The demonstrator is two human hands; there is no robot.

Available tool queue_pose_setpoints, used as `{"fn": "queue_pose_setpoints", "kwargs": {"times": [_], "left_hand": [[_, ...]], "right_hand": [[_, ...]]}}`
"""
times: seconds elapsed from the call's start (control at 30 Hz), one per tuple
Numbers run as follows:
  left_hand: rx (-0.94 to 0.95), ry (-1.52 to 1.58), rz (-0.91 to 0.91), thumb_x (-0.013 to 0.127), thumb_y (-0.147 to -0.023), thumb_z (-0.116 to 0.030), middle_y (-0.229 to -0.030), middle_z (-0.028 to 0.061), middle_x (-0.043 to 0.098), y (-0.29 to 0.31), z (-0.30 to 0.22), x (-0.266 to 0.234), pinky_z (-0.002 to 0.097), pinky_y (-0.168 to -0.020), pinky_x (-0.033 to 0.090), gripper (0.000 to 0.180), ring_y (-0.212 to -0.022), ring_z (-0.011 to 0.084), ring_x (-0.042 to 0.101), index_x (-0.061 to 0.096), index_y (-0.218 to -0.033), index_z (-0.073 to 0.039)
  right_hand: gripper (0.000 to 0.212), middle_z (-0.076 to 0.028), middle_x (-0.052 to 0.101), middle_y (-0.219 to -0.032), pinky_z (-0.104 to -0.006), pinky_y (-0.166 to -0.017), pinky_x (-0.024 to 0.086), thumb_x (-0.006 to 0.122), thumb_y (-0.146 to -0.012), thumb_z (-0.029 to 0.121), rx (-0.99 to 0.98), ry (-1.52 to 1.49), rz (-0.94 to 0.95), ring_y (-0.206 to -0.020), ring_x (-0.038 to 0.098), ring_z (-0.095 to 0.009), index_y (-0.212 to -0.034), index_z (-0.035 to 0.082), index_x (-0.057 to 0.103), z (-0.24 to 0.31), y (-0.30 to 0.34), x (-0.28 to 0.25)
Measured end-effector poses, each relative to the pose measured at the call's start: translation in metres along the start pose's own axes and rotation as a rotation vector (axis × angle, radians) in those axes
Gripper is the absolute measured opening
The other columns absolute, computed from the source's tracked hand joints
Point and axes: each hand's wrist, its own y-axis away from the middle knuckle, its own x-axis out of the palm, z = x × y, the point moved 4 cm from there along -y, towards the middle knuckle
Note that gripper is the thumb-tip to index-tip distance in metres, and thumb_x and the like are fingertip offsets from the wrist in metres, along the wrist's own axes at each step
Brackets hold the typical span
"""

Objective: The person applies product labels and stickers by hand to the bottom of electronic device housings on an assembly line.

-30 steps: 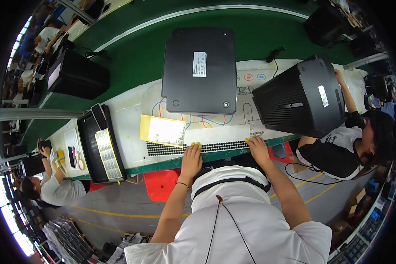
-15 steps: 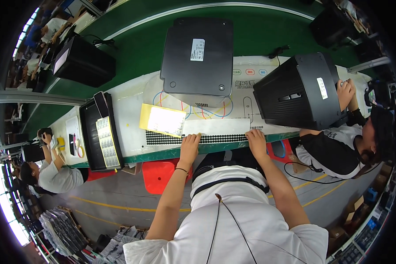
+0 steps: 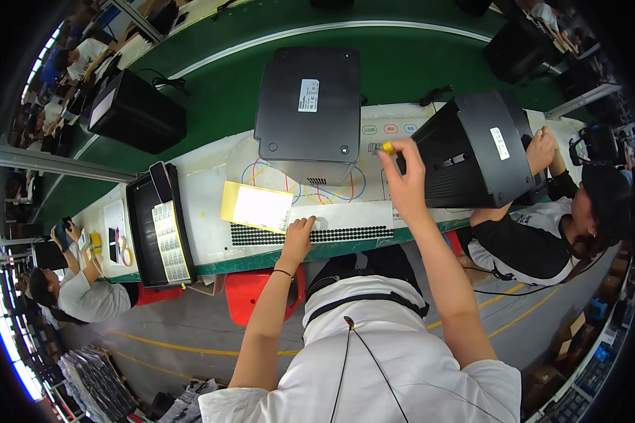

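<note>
A white sheet [image 3: 342, 213] with rows of small black dots lies along the near edge of the bench. My left hand [image 3: 298, 240] rests on this sheet with its fingers down, beside a yellow-edged label sheet [image 3: 263, 208] that overlaps the dots. Raised over the bench, my right hand [image 3: 408, 180] pinches a small yellow piece [image 3: 386, 147] between thumb and fingertips; its exact kind is too small to tell. Beyond my hands stands a large black housing [image 3: 307, 106] with a white label on its top face.
To the right, a second black housing [image 3: 466, 155] is beside a co-worker [image 3: 543, 233] whose hands are at its far side. A black tray [image 3: 148, 236] at left holds a label sheet [image 3: 171, 240] and a phone [image 3: 160, 182]. A red stool [image 3: 250, 296] stands under the bench edge.
My right hand has lifted off the dotted sheet, up and slightly left, with the small yellow piece in its fingertips. My left hand has stayed on the sheet. The whole view has shifted slightly.
</note>
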Motion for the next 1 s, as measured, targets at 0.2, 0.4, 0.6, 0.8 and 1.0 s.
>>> {"fn": "queue_pose_setpoints", "kwargs": {"times": [0.2,0.4,0.6,0.8,1.0], "left_hand": [[0.034,-0.055,-0.03,0.055,-0.067,0.01,-0.091,0.0114,0.057,0.007,-0.013,-0.009,0.0398,-0.076,0.045,0.059,-0.09,0.0301,0.054,0.052,-0.125,-0.004],[-0.057,-0.007,-0.091,0.052,-0.074,0.009,-0.087,0.0136,0.057,0.007,-0.012,-0.009,0.0409,-0.078,0.045,0.05,-0.086,0.0312,0.054,0.054,-0.123,-0.002],[-0.075,0.091,-0.079,0.052,-0.071,0.011,-0.09,0.0155,0.057,0.005,-0.001,-0.003,0.0437,-0.078,0.046,0.049,-0.088,0.0339,0.054,0.054,-0.118,-0.001],[-0.135,0.155,-0.071,0.051,-0.072,0.013,-0.093,0.0182,0.057,0.006,0.001,0.0,0.0444,-0.08,0.046,0.046,-0.09,0.0375,0.054,0.054,-0.115,-0.001],[-0.448,0.601,-0.337,0.06,-0.08,0.008,-0.092,0.0094,0.057,-0.009,-0.004,-0.045,0.0319,-0.072,0.045,0.043,-0.08,0.0216,0.054,0.052,-0.121,-0.003]], "right_hand": [[0.016,-0.009,0.059,-0.088,-0.0323,-0.081,0.043,0.069,-0.08,0.004,-0.307,0.079,0.124,-0.087,0.055,-0.023,-0.091,0.002,0.057,0.079,-0.041,0.007],[0.016,-0.006,0.063,-0.089,-0.0368,-0.087,0.043,0.07,-0.078,0.004,-0.344,0.195,0.196,-0.087,0.056,-0.025,-0.089,0.003,0.059,0.082,-0.041,0.018],[0.015,-0.003,0.065,-0.083,-0.0455,-0.096,0.044,0.07,-0.077,0.001,-0.542,0.288,0.133,-0.081,0.059,-0.022,-0.088,0.006,0.061,0.083,-0.033,0.017],[0.013,-0.003,0.068,-0.092,-0.0468,-0.098,0.043,0.066,-0.08,0.001,-0.548,0.3,0.133,-0.084,0.061,-0.021,-0.09,0.006,0.06,0.077,-0.02,0.009],[0.018,-0.007,0.069,-0.104,-0.0506,-0.102,0.04,0.068,-0.081,0.003,-0.525,0.304,0.205,-0.092,0.063,-0.025,-0.093,0.007,0.056,0.079,-0.012,0.004]]}}
